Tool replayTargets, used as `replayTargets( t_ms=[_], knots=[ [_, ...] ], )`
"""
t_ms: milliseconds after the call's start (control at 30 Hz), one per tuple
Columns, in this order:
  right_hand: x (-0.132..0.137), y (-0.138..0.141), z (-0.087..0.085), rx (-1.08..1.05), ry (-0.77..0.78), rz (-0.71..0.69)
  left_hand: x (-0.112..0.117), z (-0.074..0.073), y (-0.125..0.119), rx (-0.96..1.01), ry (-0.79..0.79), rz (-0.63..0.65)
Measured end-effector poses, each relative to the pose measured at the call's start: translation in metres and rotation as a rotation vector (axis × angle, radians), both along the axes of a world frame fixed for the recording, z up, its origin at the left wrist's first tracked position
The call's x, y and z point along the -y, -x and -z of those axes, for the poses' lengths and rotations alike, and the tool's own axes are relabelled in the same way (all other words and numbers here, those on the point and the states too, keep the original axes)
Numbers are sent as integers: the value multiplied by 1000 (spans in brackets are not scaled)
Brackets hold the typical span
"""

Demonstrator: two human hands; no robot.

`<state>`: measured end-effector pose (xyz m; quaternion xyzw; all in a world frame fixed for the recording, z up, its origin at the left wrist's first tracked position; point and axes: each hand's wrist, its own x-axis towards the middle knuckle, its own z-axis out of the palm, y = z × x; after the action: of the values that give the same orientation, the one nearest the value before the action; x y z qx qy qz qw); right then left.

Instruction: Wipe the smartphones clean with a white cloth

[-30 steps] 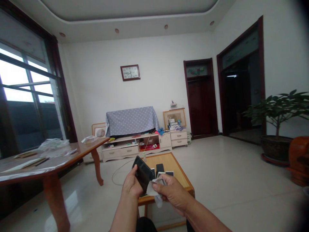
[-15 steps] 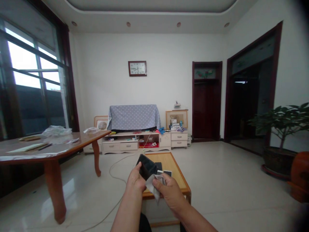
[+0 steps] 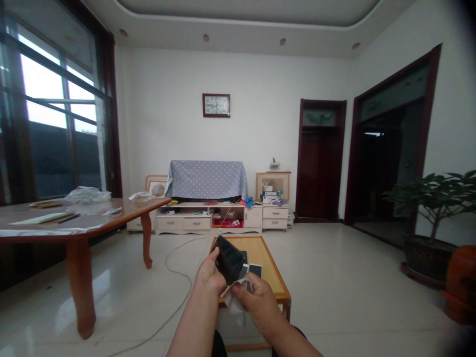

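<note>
A black smartphone (image 3: 229, 259) lies tilted in my left hand (image 3: 211, 271), whose thumb rests along its near left edge. My right hand (image 3: 256, 296) pinches a thin light grey cloth (image 3: 234, 299) just below the phone's lower right end. The cloth hangs down from the fingers and partly covers that end of the phone. Beneath the hands stands a low wooden table (image 3: 273, 270). On it, behind the phone, lies a dark flat item with a white edge (image 3: 256, 269), partly hidden.
A larger brown table (image 3: 130, 210) with plastic bags (image 3: 87, 195) stands at the left. A cable (image 3: 178, 270) runs across the floor. By the far wall is a white TV cabinet (image 3: 193, 224) under a dotted cloth (image 3: 208, 178). A potted plant (image 3: 433, 218) stands at right.
My right hand and the cloth have moved slightly down at the phone's lower end. The phone stays in my left hand. The whole view has shifted and tilted a little.
</note>
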<state>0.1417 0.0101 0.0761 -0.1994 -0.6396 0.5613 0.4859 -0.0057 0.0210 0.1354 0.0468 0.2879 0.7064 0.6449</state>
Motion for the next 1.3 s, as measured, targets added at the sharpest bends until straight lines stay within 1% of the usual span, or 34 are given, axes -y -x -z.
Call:
replayTargets(
  t_ms=[67, 200, 267, 300, 433, 467, 533, 633, 700, 733, 833, 900, 967, 1067, 1133, 1200, 1300],
  knots=[
    [0, 0, 0, 4, -3, 11, 1, -2, -1, -15, 7, -9],
    [-9, -7, -23, -17, -25, 80, 4, -5, -5, -51, 27, -26],
    [-11, -9, -27, -22, -22, 94, 5, -7, -6, -56, 33, -30],
    [-10, -8, -26, -19, -17, 91, 6, -8, -6, -56, 34, -28],
    [-2, -2, -8, 1, 5, 20, 9, -10, -6, -49, 30, -13],
    [-2, -1, -6, 1, 7, 9, 9, -10, -6, -48, 29, -10],
    [-4, -3, -10, -9, -2, 34, 9, -9, -6, -48, 28, -9],
    [-10, -8, -25, -43, 4, 70, 8, -7, -6, -49, 31, -1],
    [-10, -10, -28, -47, 5, 65, 9, -7, -6, -48, 29, 4],
    [-8, -9, -26, -39, -1, 59, 9, -7, -6, -48, 26, 5],
    [2, -4, -12, 10, -36, 31, 11, -8, -7, -53, 15, 8],
    [4, -1, -7, 14, -24, 13, 12, -9, -6, -60, 11, 10],
    [1, -2, -12, -4, -10, 36, 12, -8, -6, -66, 14, 6],
    [-8, -7, -26, -45, 7, 64, 11, -6, -7, -66, 21, -7],
    [-8, -10, -31, -44, 13, 67, 10, -5, -7, -58, 16, -11],
    [-1, -8, -26, -16, -3, 45, 10, -4, -7, -50, 2, -2],
    [11, -2, -12, 18, -31, -13, 10, -1, -5, -41, -20, 31]
  ],
)
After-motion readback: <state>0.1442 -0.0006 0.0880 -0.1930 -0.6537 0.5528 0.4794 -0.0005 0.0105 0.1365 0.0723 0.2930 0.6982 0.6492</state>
